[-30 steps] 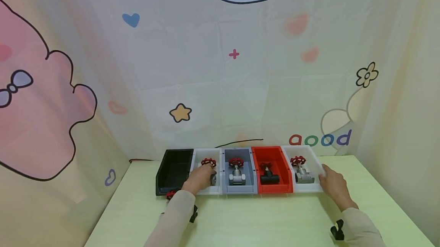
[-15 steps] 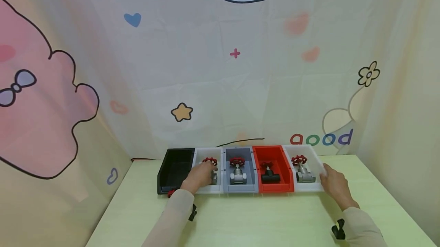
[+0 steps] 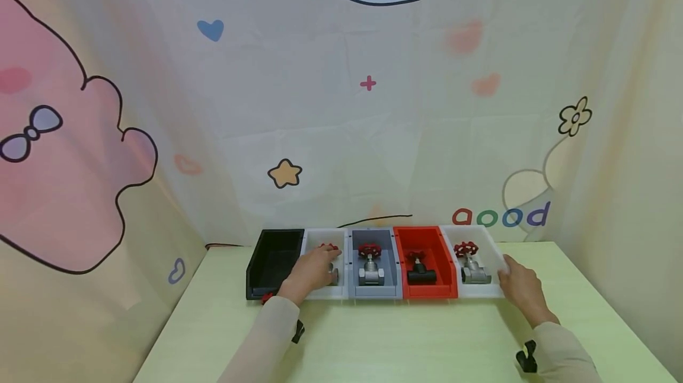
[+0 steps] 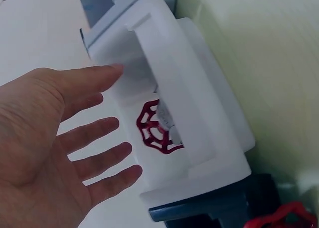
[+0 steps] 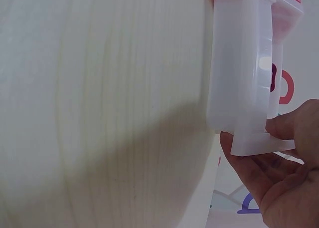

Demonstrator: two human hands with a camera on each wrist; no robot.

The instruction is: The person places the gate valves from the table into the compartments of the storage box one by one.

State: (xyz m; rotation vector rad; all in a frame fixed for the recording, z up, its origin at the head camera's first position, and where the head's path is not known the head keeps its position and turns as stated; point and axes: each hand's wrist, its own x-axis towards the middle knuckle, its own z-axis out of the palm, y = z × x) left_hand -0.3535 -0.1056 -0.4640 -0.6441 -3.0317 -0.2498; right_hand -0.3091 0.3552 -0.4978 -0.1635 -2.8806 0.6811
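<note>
My left hand (image 3: 310, 270) is over the left white bin (image 4: 189, 88), its fingers spread and relaxed, holding nothing. Inside that bin lies a valve with a red handwheel (image 4: 155, 128); its metal body is mostly hidden by the bin's front wall and my hand. At the row's right end, my right hand (image 3: 525, 289) grips the side wall of the other white bin (image 5: 254, 108), thumb inside and fingers outside. That bin contains a metal valve (image 3: 474, 270) with a red handwheel.
Between the white bins stand a grey-blue bin (image 3: 395, 288) with a metal valve (image 3: 370, 273) and a red bin (image 3: 447, 288) with a black valve (image 3: 421, 274). A black bin (image 3: 272, 261) ends the row at left. Another red handwheel (image 4: 286, 217) lies in front of it, partly hidden by my sleeve.
My left hand's fingers have loosened and straightened above the valve in the left white bin. My right hand keeps its grip on the right bin. The head view has shifted slightly.
</note>
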